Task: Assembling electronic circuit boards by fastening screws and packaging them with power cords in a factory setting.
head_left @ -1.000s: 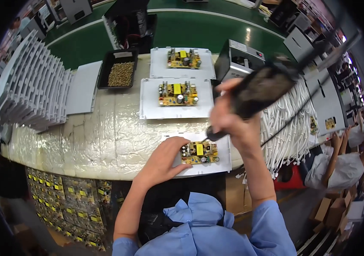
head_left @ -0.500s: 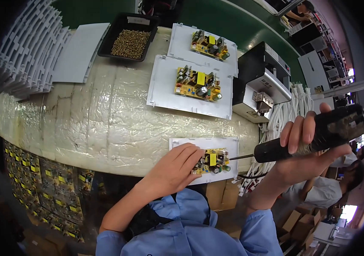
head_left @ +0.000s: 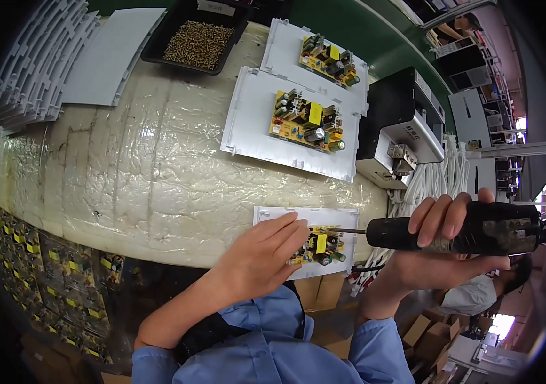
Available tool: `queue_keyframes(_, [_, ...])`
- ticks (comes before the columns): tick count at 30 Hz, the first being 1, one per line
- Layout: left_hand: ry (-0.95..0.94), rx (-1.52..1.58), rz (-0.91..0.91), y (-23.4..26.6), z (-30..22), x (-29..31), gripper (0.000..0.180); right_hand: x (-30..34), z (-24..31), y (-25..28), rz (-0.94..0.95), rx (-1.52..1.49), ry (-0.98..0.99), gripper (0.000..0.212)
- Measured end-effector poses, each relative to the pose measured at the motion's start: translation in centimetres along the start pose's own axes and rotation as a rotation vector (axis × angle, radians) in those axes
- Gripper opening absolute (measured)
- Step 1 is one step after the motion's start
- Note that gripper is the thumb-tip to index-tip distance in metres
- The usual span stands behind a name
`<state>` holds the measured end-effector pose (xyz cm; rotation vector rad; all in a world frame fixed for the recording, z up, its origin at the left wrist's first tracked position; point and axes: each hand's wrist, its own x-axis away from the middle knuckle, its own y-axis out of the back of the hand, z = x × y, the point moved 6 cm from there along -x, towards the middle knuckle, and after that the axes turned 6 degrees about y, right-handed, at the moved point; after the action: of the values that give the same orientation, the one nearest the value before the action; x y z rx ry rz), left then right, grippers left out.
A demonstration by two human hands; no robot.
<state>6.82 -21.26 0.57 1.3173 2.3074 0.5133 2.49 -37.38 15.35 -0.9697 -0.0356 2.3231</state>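
Observation:
In my right hand [head_left: 442,221], fingers wrapped round its body, is a black electric screwdriver [head_left: 497,227]. Its long thin bit [head_left: 343,230] points left and reaches over the upper edge of a yellow circuit board [head_left: 321,246]; whether the tip touches a screw cannot be made out. That board lies on a white plastic panel [head_left: 348,217] at the table's near edge. Closed over the board's left side is my left hand [head_left: 263,253], its fingers pressed together and hiding that end.
Two more white panels [head_left: 247,121] bear circuit boards [head_left: 308,121] farther back. A black tray [head_left: 237,32] of small brass screws [head_left: 199,45] stands back left, beside stacked panels [head_left: 42,57]. A black-and-silver machine [head_left: 401,121] and white cables [head_left: 439,173] are right. More boards [head_left: 55,275] lie below left.
The screwdriver has swung level, and its tip has shifted left and slightly up, from the board's right side to its upper edge. My left hand stays on the board.

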Motion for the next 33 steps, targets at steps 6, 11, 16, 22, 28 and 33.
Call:
queue_keyframes(6, [-0.025,-0.066,-0.048,0.5,-0.1,0.1,0.065,0.1,-0.3,-0.1,-0.017,-0.012,-0.004,0.085])
queue_keyframes(11, [-0.021,-0.037,-0.049,0.3,0.1,0.0,0.063,0.3,-0.6,-0.2,-0.051,0.012,0.000,0.088])
queue_keyframes(16, [-0.012,-0.038,-0.037,0.4,0.1,-0.1,0.063,1.0,-1.0,-0.7,0.032,-0.028,0.012,0.090])
queue_keyframes(22, [-0.017,-0.028,-0.045,0.4,0.2,0.0,0.062,1.6,-0.8,-0.6,0.026,-0.020,0.032,0.089])
queue_keyframes(28, [-0.027,0.000,-0.070,0.5,0.3,0.2,0.062,2.3,-0.5,-2.1,0.078,0.002,0.083,0.081])
queue_keyframes(33, [-0.056,0.020,-0.094,0.7,0.2,0.1,0.065,1.8,-0.4,-1.7,0.116,0.016,0.010,0.074])
